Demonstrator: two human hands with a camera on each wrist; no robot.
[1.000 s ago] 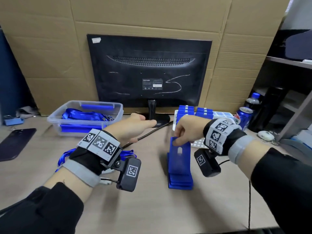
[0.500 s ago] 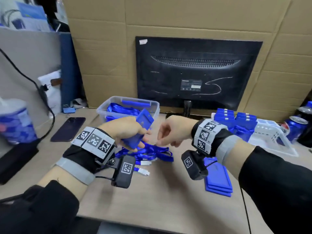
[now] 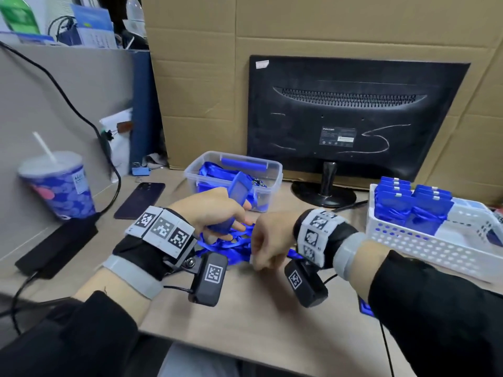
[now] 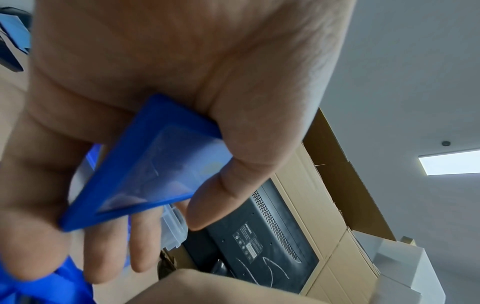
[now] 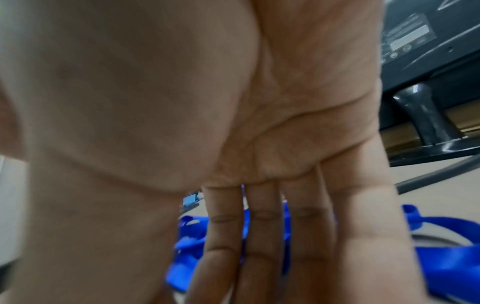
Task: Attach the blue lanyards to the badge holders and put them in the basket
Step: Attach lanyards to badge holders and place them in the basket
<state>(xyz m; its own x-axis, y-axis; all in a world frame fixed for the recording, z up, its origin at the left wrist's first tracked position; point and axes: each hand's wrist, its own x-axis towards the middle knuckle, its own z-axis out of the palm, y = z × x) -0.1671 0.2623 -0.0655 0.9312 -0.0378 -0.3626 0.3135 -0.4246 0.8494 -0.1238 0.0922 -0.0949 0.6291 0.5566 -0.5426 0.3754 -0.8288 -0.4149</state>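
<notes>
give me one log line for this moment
left hand: grips blue plastic badge holder | right hand: fingers extended onto loose blue fabric lanyards | white perforated basket: partly filled

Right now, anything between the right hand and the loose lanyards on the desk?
Nothing visible. The right hand is already down at the lanyards; the left hand grips a badge holder just above them.

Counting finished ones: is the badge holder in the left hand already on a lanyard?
Not attached. The left hand holds the badge holder bare, above the loose lanyards on the desk.
</notes>
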